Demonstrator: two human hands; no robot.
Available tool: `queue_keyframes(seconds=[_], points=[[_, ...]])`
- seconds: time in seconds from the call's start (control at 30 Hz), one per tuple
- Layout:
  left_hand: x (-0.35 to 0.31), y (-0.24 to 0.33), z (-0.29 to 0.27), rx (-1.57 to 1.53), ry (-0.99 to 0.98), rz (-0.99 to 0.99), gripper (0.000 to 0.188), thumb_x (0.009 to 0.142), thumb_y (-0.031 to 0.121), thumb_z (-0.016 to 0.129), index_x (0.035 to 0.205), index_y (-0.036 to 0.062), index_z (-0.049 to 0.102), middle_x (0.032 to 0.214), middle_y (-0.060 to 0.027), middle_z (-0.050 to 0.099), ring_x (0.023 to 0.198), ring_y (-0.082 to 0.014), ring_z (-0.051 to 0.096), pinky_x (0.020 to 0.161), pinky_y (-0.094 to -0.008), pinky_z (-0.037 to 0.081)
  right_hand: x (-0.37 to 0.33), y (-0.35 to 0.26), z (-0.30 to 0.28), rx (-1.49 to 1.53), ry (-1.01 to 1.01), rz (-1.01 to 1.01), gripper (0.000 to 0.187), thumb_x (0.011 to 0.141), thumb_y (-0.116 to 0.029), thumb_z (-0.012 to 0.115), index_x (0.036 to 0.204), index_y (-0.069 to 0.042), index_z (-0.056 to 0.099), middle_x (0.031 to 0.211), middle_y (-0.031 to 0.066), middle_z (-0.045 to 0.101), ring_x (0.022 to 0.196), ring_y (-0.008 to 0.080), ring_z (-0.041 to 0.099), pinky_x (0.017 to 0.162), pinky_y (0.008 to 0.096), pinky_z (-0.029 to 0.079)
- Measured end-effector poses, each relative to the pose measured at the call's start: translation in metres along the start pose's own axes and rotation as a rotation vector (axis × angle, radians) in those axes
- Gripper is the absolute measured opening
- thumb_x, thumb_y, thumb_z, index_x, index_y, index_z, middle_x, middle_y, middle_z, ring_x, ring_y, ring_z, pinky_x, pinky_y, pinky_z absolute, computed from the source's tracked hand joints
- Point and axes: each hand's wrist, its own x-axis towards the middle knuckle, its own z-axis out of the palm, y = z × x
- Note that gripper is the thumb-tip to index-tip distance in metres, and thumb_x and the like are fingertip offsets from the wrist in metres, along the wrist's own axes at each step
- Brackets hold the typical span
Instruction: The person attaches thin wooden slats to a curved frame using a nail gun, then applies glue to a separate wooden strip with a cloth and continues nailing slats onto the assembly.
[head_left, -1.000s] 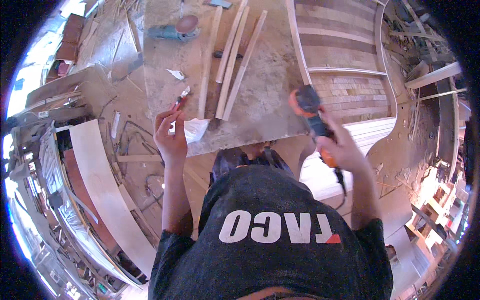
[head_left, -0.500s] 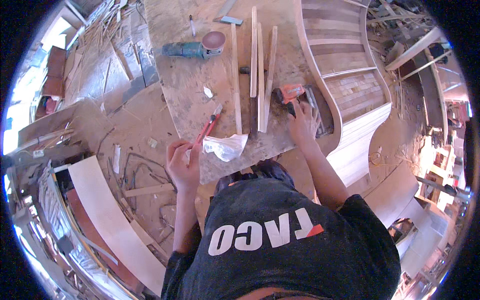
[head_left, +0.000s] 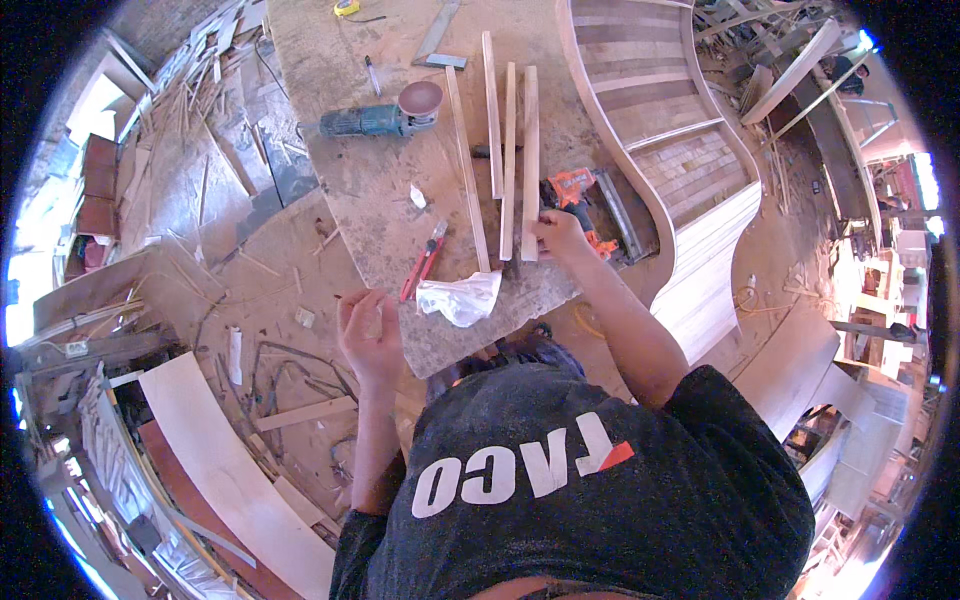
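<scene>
My right hand (head_left: 562, 238) is closed on the near end of the rightmost wooden strip (head_left: 530, 150). Just right of that hand lies an orange and black nail gun (head_left: 572, 188), partly hidden by my fingers and wrist. Two more light strips, a middle one (head_left: 509, 160) and a shorter one (head_left: 492, 115), lie alongside. My left hand (head_left: 370, 325) is raised by the table's left edge with its fingers curled; a tiny dark tip shows at them, too small to name. Nearest to it are a red utility knife (head_left: 424, 262) and a crumpled white plastic bag (head_left: 460, 298).
An angle grinder (head_left: 378, 119) with a round disc lies on the worn table (head_left: 350, 190), beyond the knife. Near it are a pen (head_left: 372, 76), a metal square (head_left: 437, 45) and another thin strip (head_left: 466, 165). A curved slatted wooden panel (head_left: 672, 130) stands along the right.
My right hand has left the nail gun and moved left onto the rightmost strip, which now lies straighter. My left hand has drawn slightly away from the knife.
</scene>
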Motion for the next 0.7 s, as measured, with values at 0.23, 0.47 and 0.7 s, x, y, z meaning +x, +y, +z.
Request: queue_keyframes(seconds=[0.23, 0.47, 0.7], points=[[-0.002, 0.028, 0.048, -0.11, -0.23, -0.23, 0.014, 0.094, 0.01, 0.073, 0.106, 0.0021, 0.074, 0.102, -0.0092, 0.07, 0.094, -0.0207, 0.065, 0.083, -0.0327, 0.051, -0.082, 0.017, -0.046, 0.713, -0.314, 0.066, 0.041, 0.101, -0.021, 0.066, 0.137, -0.004, 0.058, 0.116, 0.0058, 0.071, 0.098, 0.0185, 0.071, 0.087, 0.039, 0.059], [0.053, 0.059, 0.111, -1.07, -0.324, -0.629, 0.058, 0.107, 0.054, 0.047, 0.137, 0.0068, 0.058, 0.124, -0.01, 0.069, 0.106, -0.022, 0.066, 0.089, -0.0396, 0.052, -0.115, 0.021, -0.056, 0.277, -0.854, -0.076, 0.05, 0.096, -0.026, 0.072, 0.14, -0.004, 0.061, 0.117, 0.0022, 0.069, 0.102, 0.0133, 0.066, 0.091, 0.0324, 0.053], [0.021, 0.047, 0.02, -1.383, 0.168, -0.4, 0.058, 0.105, 0.056, 0.048, 0.138, 0.0089, 0.053, 0.09, -0.0051, 0.059, 0.078, -0.0188, 0.055, 0.066, -0.0338, 0.047, -0.073, 0.026, 0.002, -0.319, -1.016, -0.517, 0.03, 0.096, -0.025, 0.07, 0.118, -0.005, 0.072, 0.099, 0.0027, 0.069, 0.091, 0.0103, 0.062, 0.083, 0.031, 0.053]])
